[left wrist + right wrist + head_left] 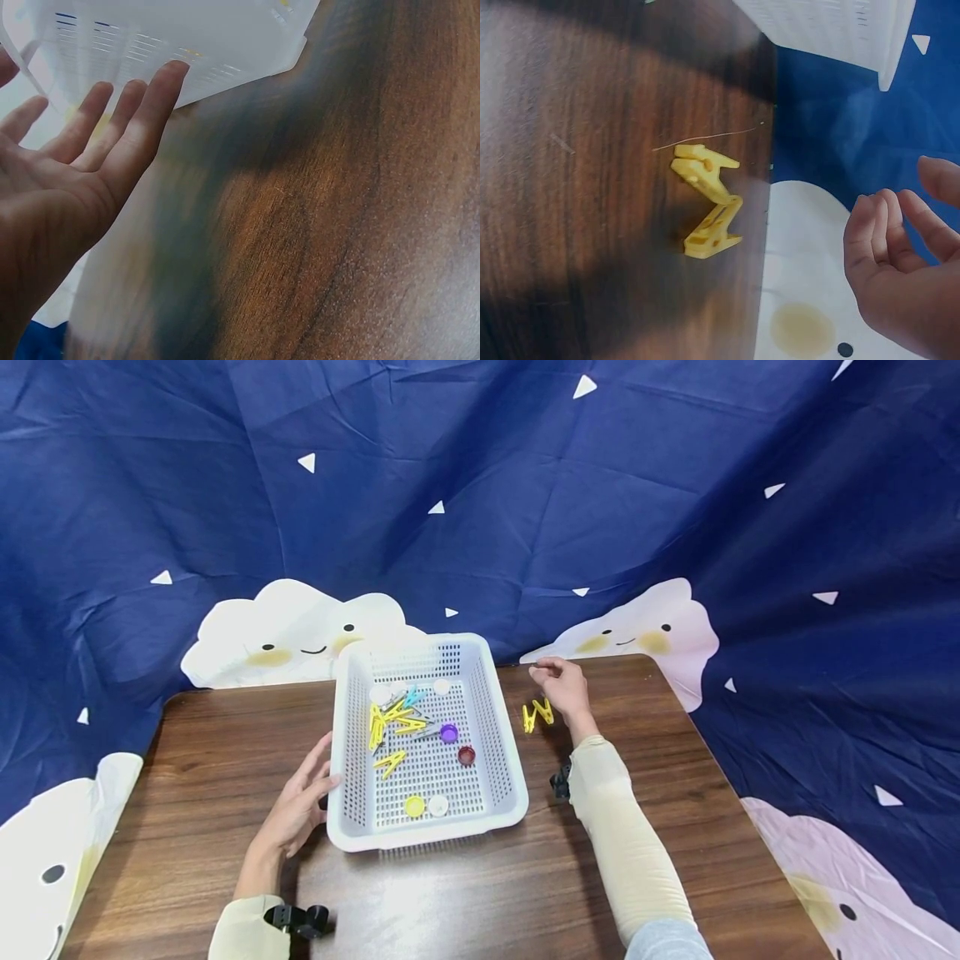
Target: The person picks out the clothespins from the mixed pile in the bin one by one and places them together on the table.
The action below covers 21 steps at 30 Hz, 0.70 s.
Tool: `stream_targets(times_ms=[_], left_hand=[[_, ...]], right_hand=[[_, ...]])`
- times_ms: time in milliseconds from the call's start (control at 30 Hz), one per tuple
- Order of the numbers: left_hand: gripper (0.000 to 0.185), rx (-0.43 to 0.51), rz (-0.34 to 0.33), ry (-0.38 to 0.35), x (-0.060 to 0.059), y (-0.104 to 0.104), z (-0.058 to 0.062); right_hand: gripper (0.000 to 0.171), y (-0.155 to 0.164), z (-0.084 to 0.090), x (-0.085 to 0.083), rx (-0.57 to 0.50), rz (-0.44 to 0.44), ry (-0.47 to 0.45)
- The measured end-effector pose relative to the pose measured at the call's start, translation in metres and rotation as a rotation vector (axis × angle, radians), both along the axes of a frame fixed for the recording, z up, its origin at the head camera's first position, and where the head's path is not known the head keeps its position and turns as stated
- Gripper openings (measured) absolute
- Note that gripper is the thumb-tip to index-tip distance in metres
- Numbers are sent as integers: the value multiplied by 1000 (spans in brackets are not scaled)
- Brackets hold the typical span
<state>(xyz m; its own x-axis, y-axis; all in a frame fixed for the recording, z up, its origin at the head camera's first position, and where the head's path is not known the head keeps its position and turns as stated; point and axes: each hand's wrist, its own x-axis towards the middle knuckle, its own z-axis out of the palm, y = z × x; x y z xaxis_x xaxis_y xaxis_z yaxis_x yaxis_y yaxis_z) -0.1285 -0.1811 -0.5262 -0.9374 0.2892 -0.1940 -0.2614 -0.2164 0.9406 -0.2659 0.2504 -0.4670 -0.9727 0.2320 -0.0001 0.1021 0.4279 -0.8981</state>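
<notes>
White perforated plastic basket (501,752), upright near the table's far edge. Two yellow clothespins (537,714) lie touching on the table just right of it, near that far edge.

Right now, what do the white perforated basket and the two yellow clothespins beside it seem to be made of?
White perforated basket: likely moulded plastic, matte, with regular punched holes and a rounded rim. Two yellow clothespins: probably glossy plastic, uniform colour, moulded edges; any spring is not visible.

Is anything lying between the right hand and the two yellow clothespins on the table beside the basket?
Nothing visible does. The right hand hovers just behind the two yellow plastic clothespins, holding nothing, with only bare brown wooden table between them. The white perforated plastic basket sits off to their left.
</notes>
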Motion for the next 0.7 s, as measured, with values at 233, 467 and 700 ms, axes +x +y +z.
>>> stream_targets(times_ms=[233,467,700], left_hand=[[73,-6,-5,8,1,0,-1],[72,4,-10,1,1,-1,-2],[71,16,-25,3,1,-3,-3]], right_hand=[[32,-7,13,0,-10,20,45],[35,-15,26,-3,-15,57,76],[34,-22,33,-3,-49,69,85]])
